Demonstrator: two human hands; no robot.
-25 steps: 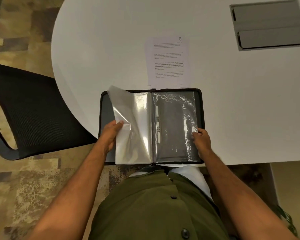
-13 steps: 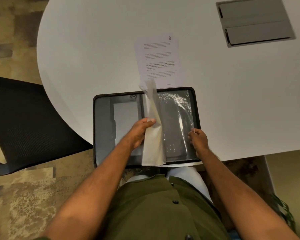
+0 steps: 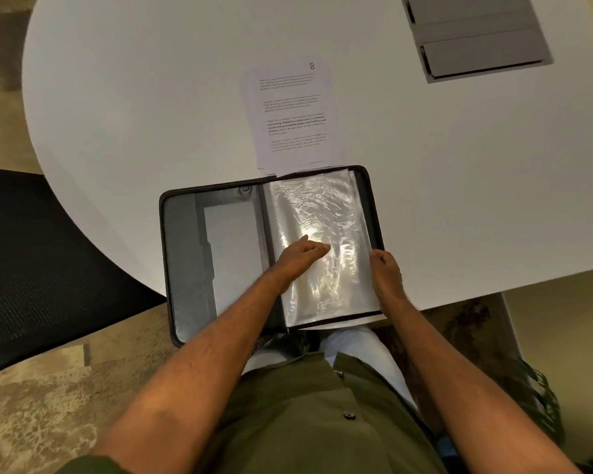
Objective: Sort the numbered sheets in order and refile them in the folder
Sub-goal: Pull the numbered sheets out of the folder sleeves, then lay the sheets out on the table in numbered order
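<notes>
With the left hand (image 3: 302, 256) flat and relaxed on the plastic sleeves (image 3: 322, 234) and the right hand (image 3: 386, 268) pinching their edge, the folder (image 3: 185, 261) wants steadying while one sleeve is opened for the sheet (image 3: 293, 114) on the tabletop (image 3: 151, 97).

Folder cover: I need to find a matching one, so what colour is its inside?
Grey inside, with a black edge, on the folder, seen in the head view.

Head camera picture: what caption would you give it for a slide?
Left hand pressing flat on the clear sleeves of an open folder, right hand gripping their edge, sheet 8 waiting on the table.
</notes>
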